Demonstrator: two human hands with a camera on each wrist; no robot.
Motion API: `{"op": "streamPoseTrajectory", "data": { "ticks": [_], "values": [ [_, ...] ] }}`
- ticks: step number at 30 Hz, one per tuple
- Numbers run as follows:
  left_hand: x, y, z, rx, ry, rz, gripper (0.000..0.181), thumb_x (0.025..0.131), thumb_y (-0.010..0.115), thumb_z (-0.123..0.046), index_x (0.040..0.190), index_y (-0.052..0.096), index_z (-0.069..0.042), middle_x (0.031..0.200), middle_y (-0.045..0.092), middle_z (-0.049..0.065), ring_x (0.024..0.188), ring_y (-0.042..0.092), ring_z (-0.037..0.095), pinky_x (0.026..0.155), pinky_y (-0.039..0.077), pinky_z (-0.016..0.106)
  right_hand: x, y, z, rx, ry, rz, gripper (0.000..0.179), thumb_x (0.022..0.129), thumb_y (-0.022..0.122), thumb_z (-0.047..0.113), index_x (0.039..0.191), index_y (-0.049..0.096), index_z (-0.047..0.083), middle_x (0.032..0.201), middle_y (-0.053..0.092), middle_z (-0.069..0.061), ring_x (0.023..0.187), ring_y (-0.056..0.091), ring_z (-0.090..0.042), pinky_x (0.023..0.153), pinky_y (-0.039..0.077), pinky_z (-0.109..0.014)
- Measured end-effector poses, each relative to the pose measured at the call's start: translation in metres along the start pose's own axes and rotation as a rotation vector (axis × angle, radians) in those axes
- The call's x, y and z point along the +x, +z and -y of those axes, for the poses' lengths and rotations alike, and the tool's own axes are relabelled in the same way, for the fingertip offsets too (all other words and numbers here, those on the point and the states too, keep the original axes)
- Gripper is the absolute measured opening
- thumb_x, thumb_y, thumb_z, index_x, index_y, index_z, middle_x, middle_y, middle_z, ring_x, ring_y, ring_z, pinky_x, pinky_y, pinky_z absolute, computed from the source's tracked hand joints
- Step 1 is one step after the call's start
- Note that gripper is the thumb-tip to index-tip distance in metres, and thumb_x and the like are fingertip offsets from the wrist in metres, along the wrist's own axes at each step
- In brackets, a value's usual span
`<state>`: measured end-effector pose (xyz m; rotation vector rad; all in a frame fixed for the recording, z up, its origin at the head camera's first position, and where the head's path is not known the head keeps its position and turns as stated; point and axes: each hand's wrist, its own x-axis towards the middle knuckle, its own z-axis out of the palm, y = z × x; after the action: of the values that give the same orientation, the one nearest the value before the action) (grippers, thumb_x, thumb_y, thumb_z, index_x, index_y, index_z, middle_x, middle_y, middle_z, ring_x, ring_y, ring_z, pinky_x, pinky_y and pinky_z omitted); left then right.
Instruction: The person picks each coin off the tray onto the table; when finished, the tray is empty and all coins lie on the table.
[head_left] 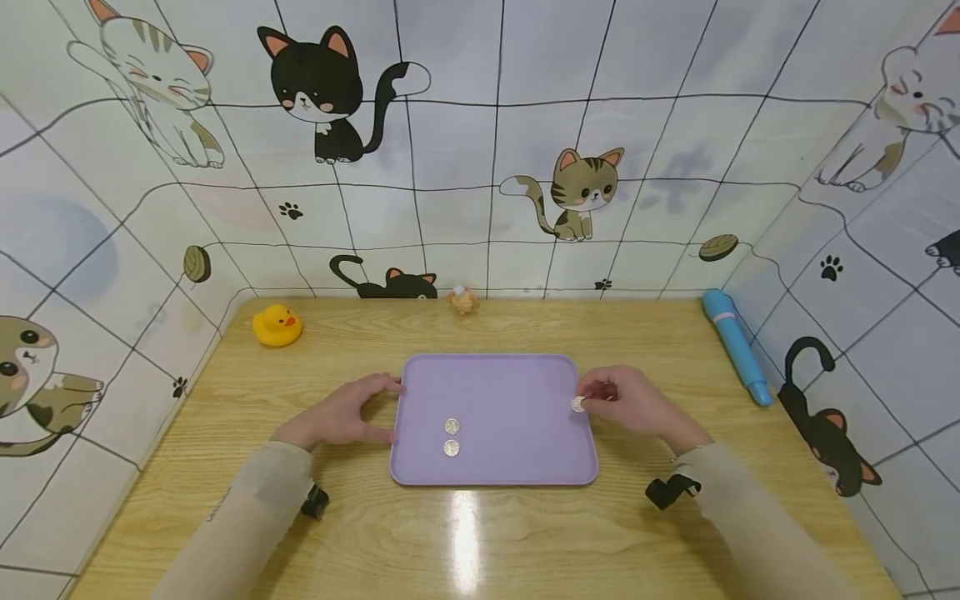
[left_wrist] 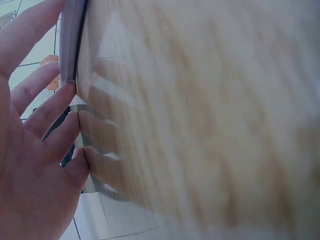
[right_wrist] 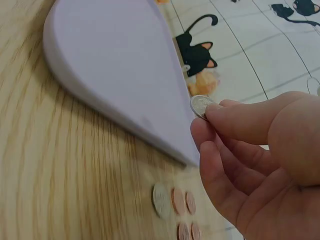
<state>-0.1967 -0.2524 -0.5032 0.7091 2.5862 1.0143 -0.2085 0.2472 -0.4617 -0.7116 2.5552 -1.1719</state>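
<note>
A lilac tray (head_left: 495, 392) lies on the wooden table with two silver coins (head_left: 452, 437) in its left half, one in front of the other. My right hand (head_left: 633, 404) pinches another silver coin (right_wrist: 202, 106) between thumb and finger, over the tray's right rim. Along the left rim, the thumb and fingertips of my left hand (head_left: 348, 412) rest spread and fairly straight. In the left wrist view, those fingers (left_wrist: 52, 107) reach to the tray's side and the tabletop. Below the right hand, a silver coin (right_wrist: 161, 200) and several copper coins (right_wrist: 178, 200) lie beside the tray; the hand hides them in the head view.
A yellow rubber duck (head_left: 277, 325) sits at the back left of the table. Near the back edge is a small orange figure (head_left: 463, 299). A light blue tube-shaped object (head_left: 737, 346) lies at the back right. Cat-printed cloth walls (head_left: 465, 150) stand around the table.
</note>
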Motion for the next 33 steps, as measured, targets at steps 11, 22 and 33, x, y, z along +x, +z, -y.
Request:
{"op": "streamPoseTrajectory", "data": {
  "ticks": [11,22,33],
  "values": [
    [-0.001,-0.001,-0.002,-0.002,-0.014,0.004,0.075,0.079,0.091,-0.045,0.143,0.059,-0.019,0.159,0.050,0.011,0.150,0.040,0.040,0.124,0.027,0.065,-0.027,-0.020,-0.031,-0.109,0.103,-0.075,0.007,0.096,0.076,0.006,0.101,0.075,0.011,0.094,0.070,0.000,0.087,0.062,-0.017,0.075,0.056,-0.026],
    [0.000,-0.002,-0.005,0.003,-0.009,0.011,0.074,0.080,0.091,-0.043,0.142,0.059,-0.017,0.159,0.051,0.011,0.149,0.041,0.039,0.125,0.027,0.063,-0.039,-0.023,-0.045,-0.151,0.160,-0.110,0.008,0.095,0.076,0.005,0.099,0.074,0.011,0.094,0.068,-0.001,0.086,0.059,-0.018,0.073,0.053,-0.025],
    [0.000,-0.001,-0.003,0.009,-0.006,0.007,0.075,0.080,0.091,-0.045,0.142,0.059,-0.018,0.158,0.051,0.010,0.149,0.042,0.039,0.124,0.028,0.064,-0.041,-0.013,-0.049,-0.216,0.114,-0.165,0.009,0.092,0.079,0.004,0.096,0.073,0.010,0.089,0.070,0.000,0.083,0.061,-0.013,0.072,0.054,-0.024]
  ]
}}
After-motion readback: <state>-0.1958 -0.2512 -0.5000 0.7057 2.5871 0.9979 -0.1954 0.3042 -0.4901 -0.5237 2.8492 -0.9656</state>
